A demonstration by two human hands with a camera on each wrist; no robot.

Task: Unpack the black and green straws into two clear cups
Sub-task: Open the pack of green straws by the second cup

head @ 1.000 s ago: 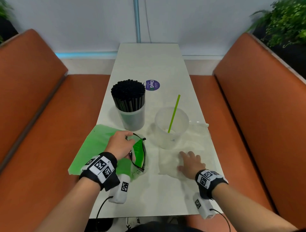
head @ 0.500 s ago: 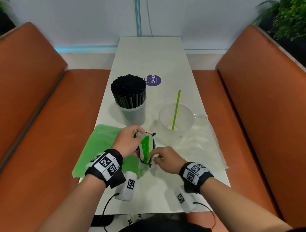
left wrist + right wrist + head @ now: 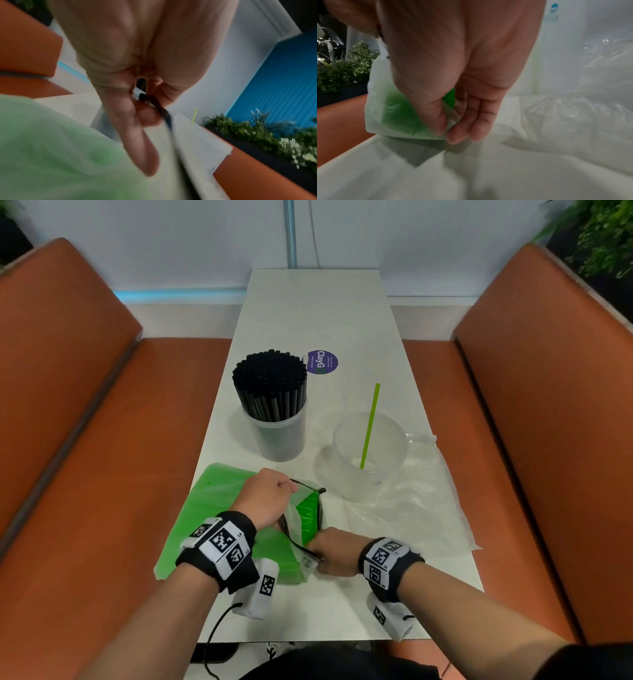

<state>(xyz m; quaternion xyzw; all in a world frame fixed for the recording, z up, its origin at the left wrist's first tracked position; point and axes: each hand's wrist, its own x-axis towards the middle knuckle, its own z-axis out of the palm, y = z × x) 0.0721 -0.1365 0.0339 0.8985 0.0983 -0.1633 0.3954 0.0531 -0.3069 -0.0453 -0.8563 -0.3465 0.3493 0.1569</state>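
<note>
head view, left to right: the bag of green straws [image 3: 212, 501] lies flat along the near left edge of the table [image 3: 315, 302], its mouth turned toward the middle so the straws can be drawn out toward the cups. the left hand [image 3: 265, 496] has its fingers curled, pinching the far side of the bag's black-trimmed opening [image 3: 320, 491]; the left wrist view shows a dark strip [image 3: 164, 115] nipped between thumb and fingers. behind it, near the table's left edge, the first clear cup [image 3: 277, 433] stands upright, packed with black straws [image 3: 270, 385], so that half of the job looks done. the right hand [image 3: 337, 551] pinches the near corner of the bag's mouth between thumb and fingertips [image 3: 457, 135], the right wrist view confirming plastic caught there; the two hands pull apart, likely to widen the opening. toward the right edge the second clear cup [image 3: 370, 474] holds one green straw [image 3: 370, 422], leaning. an empty clear bag [image 3: 421, 508] lies crumpled under and beside it.
</note>
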